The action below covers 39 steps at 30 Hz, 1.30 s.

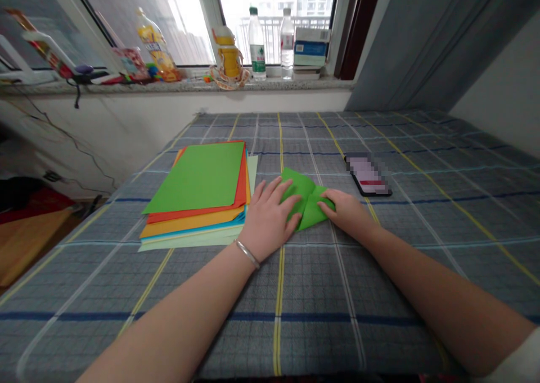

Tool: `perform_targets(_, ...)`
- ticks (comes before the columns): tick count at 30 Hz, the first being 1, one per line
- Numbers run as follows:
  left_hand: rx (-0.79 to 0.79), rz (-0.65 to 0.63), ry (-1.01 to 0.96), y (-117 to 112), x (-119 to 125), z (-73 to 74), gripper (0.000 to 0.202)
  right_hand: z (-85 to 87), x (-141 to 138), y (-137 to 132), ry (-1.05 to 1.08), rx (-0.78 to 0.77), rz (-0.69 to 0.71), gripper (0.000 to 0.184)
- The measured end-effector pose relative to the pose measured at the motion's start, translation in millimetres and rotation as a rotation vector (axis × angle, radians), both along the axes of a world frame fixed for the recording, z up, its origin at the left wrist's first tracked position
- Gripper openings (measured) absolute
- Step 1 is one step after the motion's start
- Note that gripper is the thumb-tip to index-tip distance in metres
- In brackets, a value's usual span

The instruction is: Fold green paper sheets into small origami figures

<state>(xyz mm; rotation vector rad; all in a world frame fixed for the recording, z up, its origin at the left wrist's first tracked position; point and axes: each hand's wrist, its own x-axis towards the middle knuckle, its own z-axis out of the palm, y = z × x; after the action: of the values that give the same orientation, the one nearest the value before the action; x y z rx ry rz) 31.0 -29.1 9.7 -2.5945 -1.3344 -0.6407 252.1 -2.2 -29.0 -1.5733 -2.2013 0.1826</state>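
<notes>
Head — folded green paper (310, 206), partly hidden

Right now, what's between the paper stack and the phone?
Head view, from paper stack to phone: left hand, then folded green paper, with the right hand at its right end. Plaid cloth shows around them.

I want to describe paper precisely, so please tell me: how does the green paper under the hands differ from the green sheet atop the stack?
The folded green paper has creases, while the top green sheet looks flat. The folded paper looks smaller than the top sheet. The left hand and right hand touch the folded paper; neither touches the top sheet, which lies on other coloured sheets. Both are bright green.
</notes>
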Motion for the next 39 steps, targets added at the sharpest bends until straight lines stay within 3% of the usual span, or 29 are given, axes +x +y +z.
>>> perform_targets(4,-0.141,-0.091,0.066,7,1,-18.5,0.047,1.1,-1,-2,0.022,-0.007,-0.023,0.017)
perform_targets(9,-0.274,-0.064,0.139,11,2,-32.0,0.055,2.0,0,-4,0.015,0.000,-0.018,0.016)
perform_targets(14,-0.296,-0.061,0.143,9,4,-30.4,0.054,0.1,3,-3,0.023,0.035,0.052,0.018)
perform_targets(21,-0.289,-0.184,0.110,9,5,-28.4,0.043,-3.8,6,-3,-0.007,0.057,0.046,0.025)
perform_targets(34,-0.306,-0.189,0.083,9,3,-31.2,0.042,1.0,5,-5,-0.057,0.024,0.066,0.027)
perform_targets(39,-0.396,-0.189,0.041,15,1,-31.9,0.042,0.4,5,-5,-0.091,0.025,0.061,0.028)
